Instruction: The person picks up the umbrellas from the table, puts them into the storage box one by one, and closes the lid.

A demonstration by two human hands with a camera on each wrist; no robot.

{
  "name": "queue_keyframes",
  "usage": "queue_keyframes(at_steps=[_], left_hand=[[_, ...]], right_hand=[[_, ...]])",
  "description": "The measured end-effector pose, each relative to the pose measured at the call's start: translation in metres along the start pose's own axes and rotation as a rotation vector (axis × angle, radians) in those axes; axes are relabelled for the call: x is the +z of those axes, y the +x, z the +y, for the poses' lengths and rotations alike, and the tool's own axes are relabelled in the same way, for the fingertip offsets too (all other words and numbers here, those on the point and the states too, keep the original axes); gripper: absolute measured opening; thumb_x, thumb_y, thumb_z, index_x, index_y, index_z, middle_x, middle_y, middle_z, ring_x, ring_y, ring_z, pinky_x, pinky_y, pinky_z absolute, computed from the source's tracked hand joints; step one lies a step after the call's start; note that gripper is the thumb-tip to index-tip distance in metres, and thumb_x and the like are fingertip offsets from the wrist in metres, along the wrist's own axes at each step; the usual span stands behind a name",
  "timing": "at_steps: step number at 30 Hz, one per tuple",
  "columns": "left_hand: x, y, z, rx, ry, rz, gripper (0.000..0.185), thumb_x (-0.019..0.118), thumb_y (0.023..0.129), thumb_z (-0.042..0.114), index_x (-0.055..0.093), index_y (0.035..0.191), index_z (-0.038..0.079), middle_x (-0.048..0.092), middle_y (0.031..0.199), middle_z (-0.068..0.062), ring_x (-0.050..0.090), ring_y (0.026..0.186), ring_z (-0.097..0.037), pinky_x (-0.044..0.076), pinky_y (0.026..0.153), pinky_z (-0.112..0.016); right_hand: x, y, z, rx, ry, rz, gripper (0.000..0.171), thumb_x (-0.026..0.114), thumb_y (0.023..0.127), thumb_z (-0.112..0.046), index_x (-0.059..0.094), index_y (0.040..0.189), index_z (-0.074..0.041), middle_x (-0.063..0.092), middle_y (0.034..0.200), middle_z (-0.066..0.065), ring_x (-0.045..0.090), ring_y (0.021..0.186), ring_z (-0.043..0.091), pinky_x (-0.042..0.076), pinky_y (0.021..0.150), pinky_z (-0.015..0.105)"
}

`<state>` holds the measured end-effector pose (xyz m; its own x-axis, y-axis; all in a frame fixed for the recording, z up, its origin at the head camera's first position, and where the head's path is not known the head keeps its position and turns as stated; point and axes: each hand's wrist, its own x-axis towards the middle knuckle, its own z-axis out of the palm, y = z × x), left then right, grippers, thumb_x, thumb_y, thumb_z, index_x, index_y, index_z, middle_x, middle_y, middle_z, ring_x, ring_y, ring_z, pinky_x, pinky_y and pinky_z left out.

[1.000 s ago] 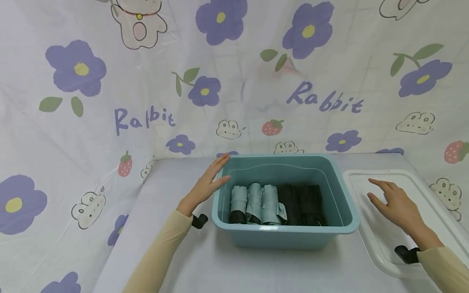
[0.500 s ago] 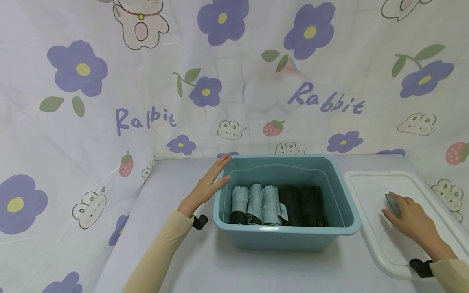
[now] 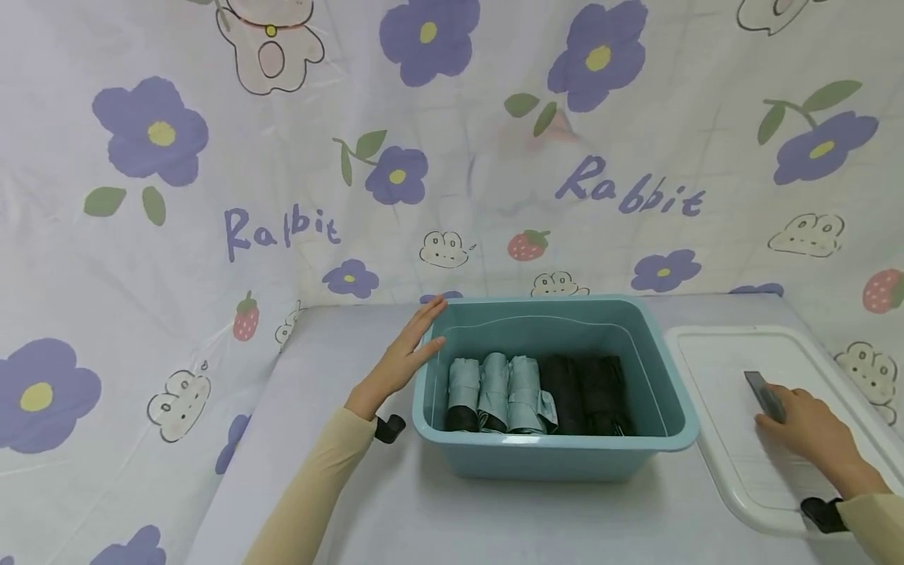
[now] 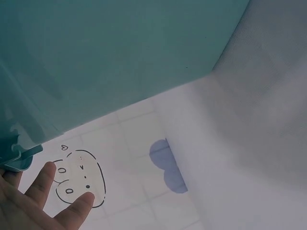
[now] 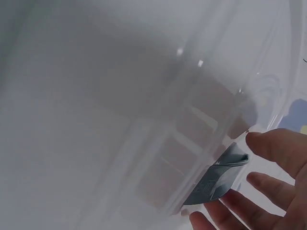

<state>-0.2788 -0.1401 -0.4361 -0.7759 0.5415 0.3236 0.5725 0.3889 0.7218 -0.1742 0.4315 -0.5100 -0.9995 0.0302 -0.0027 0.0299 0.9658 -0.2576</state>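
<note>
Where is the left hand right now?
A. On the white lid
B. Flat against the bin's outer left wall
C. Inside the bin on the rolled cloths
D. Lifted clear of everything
B: the left hand lies with straight fingers against the teal bin at its left wall.

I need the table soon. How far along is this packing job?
Looks nearly finished. Done: three grey-green rolled cloths and two black rolls stand side by side in the teal plastic bin. In hand: the left hand rests on the bin's left rim, and the right hand grips a small grey clip-like piece on the white plastic lid. Left, probably: putting that lid on the open bin.
</note>
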Motion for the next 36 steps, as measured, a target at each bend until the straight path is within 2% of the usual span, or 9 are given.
queue_keyframes(at_steps=[5, 7, 13, 17, 20, 24, 32, 36], left_hand=[[0.006, 0.003, -0.025, 0.009, 0.022, 0.01, 0.058, 0.041, 0.098, 0.038, 0.02, 0.149, 0.019, 0.012, 0.156, -0.002, 0.009, 0.142, -0.014, 0.016, 0.109, -0.057], [0.007, 0.004, -0.029, 0.006, 0.019, 0.01, 0.06, 0.04, 0.098, 0.043, 0.019, 0.149, 0.019, 0.012, 0.156, -0.001, 0.008, 0.142, -0.012, 0.016, 0.109, -0.056], [0.007, 0.005, -0.028, 0.006, 0.008, 0.009, 0.059, 0.039, 0.098, 0.044, 0.019, 0.149, 0.022, 0.012, 0.156, -0.003, 0.008, 0.142, -0.01, 0.015, 0.11, -0.055], [0.007, 0.005, -0.029, 0.006, 0.004, 0.012, 0.06, 0.039, 0.097, 0.045, 0.019, 0.149, 0.022, 0.012, 0.156, 0.001, 0.008, 0.142, -0.01, 0.015, 0.11, -0.055], [0.008, 0.005, -0.029, 0.011, -0.001, 0.022, 0.059, 0.039, 0.098, 0.044, 0.02, 0.149, 0.022, 0.012, 0.156, 0.002, 0.008, 0.142, -0.01, 0.015, 0.11, -0.054], [0.008, 0.004, -0.029, 0.014, -0.01, 0.027, 0.057, 0.04, 0.098, 0.041, 0.02, 0.149, 0.022, 0.012, 0.156, 0.002, 0.008, 0.142, -0.011, 0.014, 0.11, -0.055], [0.008, 0.003, -0.028, 0.003, -0.023, 0.026, 0.057, 0.042, 0.098, 0.035, 0.02, 0.149, 0.018, 0.011, 0.155, 0.009, 0.008, 0.142, -0.01, 0.014, 0.11, -0.056], [0.009, 0.004, -0.029, 0.003, -0.03, 0.021, 0.058, 0.042, 0.098, 0.036, 0.019, 0.149, 0.02, 0.011, 0.155, 0.009, 0.008, 0.142, -0.009, 0.014, 0.11, -0.055]], right_hand=[[-0.002, 0.002, 0.002, -0.057, 0.02, 0.013, 0.053, 0.063, 0.079, -0.011, 0.042, 0.119, 0.017, 0.047, 0.103, 0.043, 0.049, 0.088, 0.056, 0.043, 0.068, 0.058], [-0.002, 0.004, 0.004, -0.067, 0.032, 0.013, 0.052, 0.064, 0.077, -0.009, 0.044, 0.117, 0.017, 0.049, 0.101, 0.042, 0.051, 0.086, 0.054, 0.043, 0.066, 0.056], [-0.005, 0.006, 0.005, -0.041, 0.032, 0.01, 0.051, 0.067, 0.073, -0.01, 0.049, 0.111, 0.018, 0.052, 0.1, 0.042, 0.051, 0.086, 0.055, 0.043, 0.065, 0.056], [-0.012, 0.005, 0.002, 0.008, 0.023, -0.01, 0.052, 0.068, 0.073, -0.01, 0.049, 0.113, 0.017, 0.051, 0.101, 0.042, 0.055, 0.074, 0.042, 0.044, 0.059, 0.048], [-0.019, 0.004, 0.001, 0.007, 0.016, -0.007, 0.051, 0.066, 0.074, -0.01, 0.049, 0.114, 0.017, 0.05, 0.102, 0.042, 0.055, 0.072, 0.038, 0.043, 0.056, 0.046], [-0.027, 0.004, 0.001, 0.001, 0.006, 0.01, 0.05, 0.066, 0.074, -0.01, 0.05, 0.113, 0.016, 0.049, 0.103, 0.042, 0.055, 0.076, 0.043, 0.044, 0.056, 0.048], [-0.036, 0.005, -0.005, -0.01, 0.011, 0.048, 0.049, 0.067, 0.075, -0.012, 0.052, 0.114, 0.013, 0.048, 0.105, 0.04, 0.053, 0.069, 0.033, 0.043, 0.052, 0.042], [-0.046, 0.007, -0.007, -0.029, 0.019, 0.068, 0.047, 0.067, 0.075, -0.012, 0.053, 0.114, 0.011, 0.049, 0.105, 0.04, 0.056, 0.071, 0.039, 0.043, 0.05, 0.041]])
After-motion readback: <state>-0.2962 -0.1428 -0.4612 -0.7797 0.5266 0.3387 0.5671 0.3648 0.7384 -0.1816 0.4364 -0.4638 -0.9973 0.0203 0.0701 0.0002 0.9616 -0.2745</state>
